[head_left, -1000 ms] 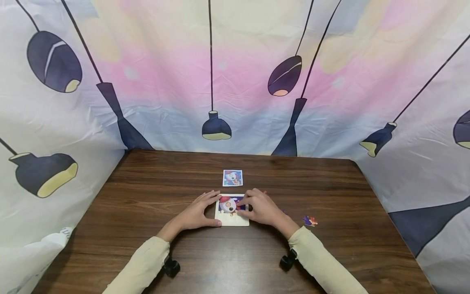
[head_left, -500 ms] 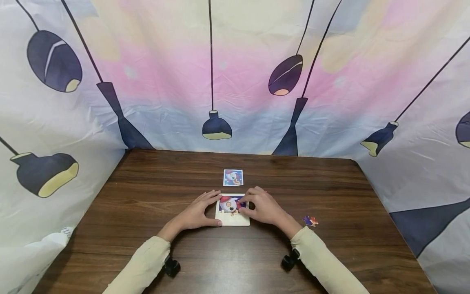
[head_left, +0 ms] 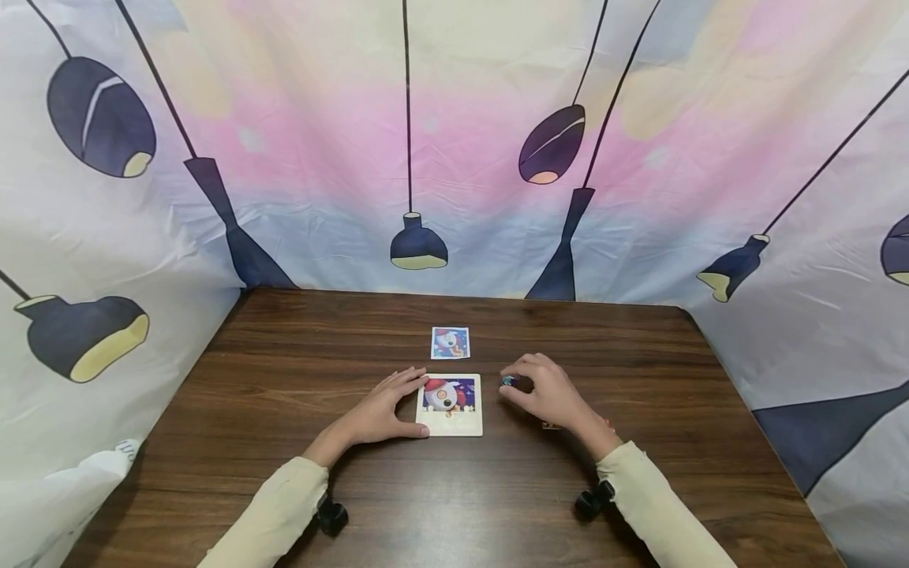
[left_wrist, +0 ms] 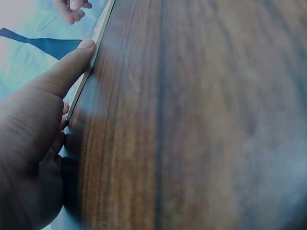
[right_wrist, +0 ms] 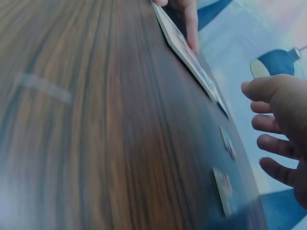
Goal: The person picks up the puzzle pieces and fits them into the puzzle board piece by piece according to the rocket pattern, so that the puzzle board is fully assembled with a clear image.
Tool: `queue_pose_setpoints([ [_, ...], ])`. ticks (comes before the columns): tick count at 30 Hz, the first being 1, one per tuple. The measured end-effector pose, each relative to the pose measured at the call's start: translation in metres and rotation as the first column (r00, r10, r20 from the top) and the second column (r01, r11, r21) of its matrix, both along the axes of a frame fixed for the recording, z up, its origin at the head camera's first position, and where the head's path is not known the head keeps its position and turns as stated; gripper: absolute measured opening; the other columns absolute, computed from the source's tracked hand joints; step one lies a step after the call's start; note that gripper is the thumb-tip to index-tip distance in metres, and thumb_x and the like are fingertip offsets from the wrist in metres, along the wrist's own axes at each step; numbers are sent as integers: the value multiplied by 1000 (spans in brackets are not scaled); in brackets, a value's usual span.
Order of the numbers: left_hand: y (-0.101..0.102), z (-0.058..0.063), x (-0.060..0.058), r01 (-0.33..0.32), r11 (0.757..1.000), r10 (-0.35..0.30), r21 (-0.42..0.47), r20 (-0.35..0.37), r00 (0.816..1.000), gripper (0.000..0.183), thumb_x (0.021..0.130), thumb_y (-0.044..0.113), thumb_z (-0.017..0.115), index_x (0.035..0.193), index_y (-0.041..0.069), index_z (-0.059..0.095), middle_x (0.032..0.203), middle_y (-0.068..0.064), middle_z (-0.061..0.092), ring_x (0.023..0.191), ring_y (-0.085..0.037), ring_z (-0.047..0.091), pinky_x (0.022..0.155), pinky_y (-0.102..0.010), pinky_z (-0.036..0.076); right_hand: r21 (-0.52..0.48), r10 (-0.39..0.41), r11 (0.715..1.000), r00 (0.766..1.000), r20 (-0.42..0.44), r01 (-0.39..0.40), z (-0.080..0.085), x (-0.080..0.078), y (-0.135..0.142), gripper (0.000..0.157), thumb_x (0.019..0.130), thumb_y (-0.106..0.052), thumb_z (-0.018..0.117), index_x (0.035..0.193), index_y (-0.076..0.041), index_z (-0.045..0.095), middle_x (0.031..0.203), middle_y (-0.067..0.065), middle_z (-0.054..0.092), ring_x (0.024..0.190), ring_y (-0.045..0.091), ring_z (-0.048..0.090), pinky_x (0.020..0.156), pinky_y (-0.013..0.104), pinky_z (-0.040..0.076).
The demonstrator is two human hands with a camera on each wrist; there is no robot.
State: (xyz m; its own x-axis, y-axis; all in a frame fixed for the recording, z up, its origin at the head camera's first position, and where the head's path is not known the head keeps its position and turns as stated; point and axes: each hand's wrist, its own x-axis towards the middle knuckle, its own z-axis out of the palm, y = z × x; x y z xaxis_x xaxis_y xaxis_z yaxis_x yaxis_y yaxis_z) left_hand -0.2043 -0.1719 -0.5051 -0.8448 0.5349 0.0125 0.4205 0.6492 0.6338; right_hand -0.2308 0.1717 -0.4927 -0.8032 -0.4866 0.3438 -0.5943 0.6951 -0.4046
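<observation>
A jigsaw board [head_left: 458, 427] with a pale frame and a partly filled cartoon picture lies mid-table. My left hand [head_left: 379, 409] rests along its left side, fingers extended to the far corner and thumb on the near one; the left wrist view shows that thumb [left_wrist: 72, 67] on the board's edge. To the right of the board, my right hand [head_left: 550, 389] hovers with thumb and fingers apart around a small bluish puzzle piece [head_left: 507, 380]. In the right wrist view nothing is between its fingers, and a puzzle piece [right_wrist: 224, 191] lies on the table below.
Beyond the board lies a small picture card [head_left: 450, 343] with a similar cartoon. Another puzzle piece [head_left: 550, 426] shows under my right wrist, partly hidden. The dark wooden table [head_left: 341, 331] ends at a printed cloth backdrop [head_left: 319, 173] with lamps on it.
My right hand has left the board and moved right, over the loose piece beside it. More of the picture now shows. The left hand stays in place.
</observation>
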Motion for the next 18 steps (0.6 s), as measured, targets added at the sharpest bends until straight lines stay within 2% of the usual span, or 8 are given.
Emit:
queue_pose_setpoints([
  [8, 0, 1, -1, 0, 1000, 0, -9, 2, 1000, 96, 83, 55, 82, 158, 11, 41, 166, -6, 31, 157, -32, 18, 125, -58, 13, 28, -105, 994, 994, -33, 106, 1, 0, 21, 27, 88, -36, 83, 107, -16, 80, 98, -4, 70, 97, 18, 63, 82, 43, 57],
  [18, -1, -3, -1, 10, 1000, -10, 1, -22, 1000, 97, 82, 58, 80, 157, 11, 42, 166, -5, 32, 156, -32, 19, 125, -58, 13, 135, -151, 980, 988, 29, 146, -6, -6, 22, 39, 89, -44, 79, 114, -14, 79, 105, -1, 71, 101, 22, 64, 87, 47, 56],
])
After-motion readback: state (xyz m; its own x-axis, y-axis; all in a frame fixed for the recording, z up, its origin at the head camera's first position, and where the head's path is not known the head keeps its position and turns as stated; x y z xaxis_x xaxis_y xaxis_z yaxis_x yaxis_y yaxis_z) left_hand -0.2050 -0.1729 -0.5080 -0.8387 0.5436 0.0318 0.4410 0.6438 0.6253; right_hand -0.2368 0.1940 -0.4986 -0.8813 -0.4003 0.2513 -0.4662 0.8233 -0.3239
